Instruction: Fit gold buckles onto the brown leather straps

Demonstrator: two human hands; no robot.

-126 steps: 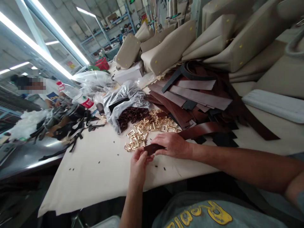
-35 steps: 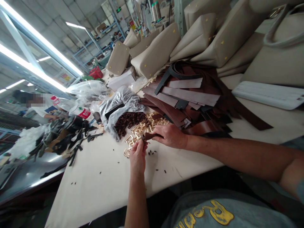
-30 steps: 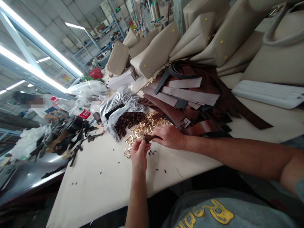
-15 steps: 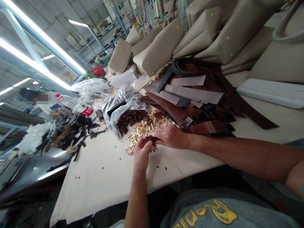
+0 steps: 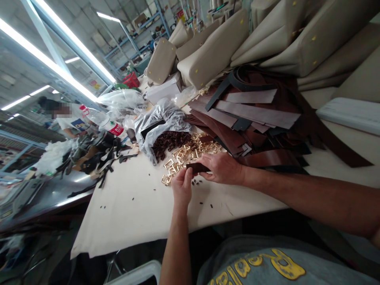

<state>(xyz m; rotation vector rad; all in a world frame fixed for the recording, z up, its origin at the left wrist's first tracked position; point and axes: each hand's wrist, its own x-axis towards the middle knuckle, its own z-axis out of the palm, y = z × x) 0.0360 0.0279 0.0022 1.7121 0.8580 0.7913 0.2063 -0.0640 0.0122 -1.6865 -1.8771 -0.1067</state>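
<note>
Between my two hands, over the front of the table, is a short dark brown leather strap (image 5: 197,168). My left hand (image 5: 181,183) pinches its left end between thumb and fingers. On the other end, the fingers of my right hand (image 5: 222,168) are closed. Just beyond my hands lies a loose heap of gold rectangular buckles (image 5: 185,153). Behind them, small dark brown leather loops (image 5: 169,143) spill from a clear plastic bag (image 5: 162,114). Whether a buckle or loop is on the held strap is hidden by my fingers.
Brown leather straps (image 5: 255,114) are piled at the right. Beige bags (image 5: 213,47) stand behind them. Small dark bits dot the cream tabletop (image 5: 124,213). Black scraps (image 5: 101,158) and a bottle with a red label (image 5: 114,127) are at the left; beyond is another person (image 5: 67,118).
More of the brown strap now shows between my hands, and it lies flatter. My right hand has shifted slightly right and up. The whole view has swung a little.
</note>
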